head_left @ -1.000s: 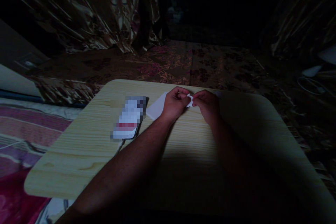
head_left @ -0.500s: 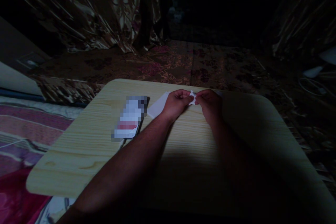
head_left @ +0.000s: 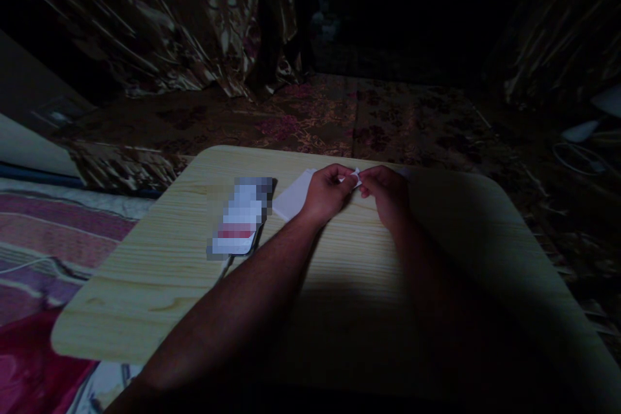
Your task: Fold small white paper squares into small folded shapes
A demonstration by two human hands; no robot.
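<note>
A small piece of white paper (head_left: pixel 356 177) is pinched between my two hands near the far side of the wooden table. My left hand (head_left: pixel 330 193) is closed on its left part, thumb on top. My right hand (head_left: pixel 385 191) grips the right edge with thumb and fingertips. Much of the piece is hidden by the fingers. Beside my left hand lies a larger white sheet or stack of paper (head_left: pixel 292 197), flat on the table and partly covered by that hand.
A lit phone (head_left: pixel 242 217), its screen blurred out, lies left of my left forearm with a white cable attached. The light wooden table (head_left: pixel 126 278) has rounded corners. Striped bedding (head_left: pixel 63 226) is on the left. Patterned curtains (head_left: pixel 204 13) hang behind, and a cable (head_left: pixel 579 160) lies at right.
The white piece shows less between my fingers now and appears folded or turned. My right fingers have shifted slightly on it; my left hand stays nearly in place.
</note>
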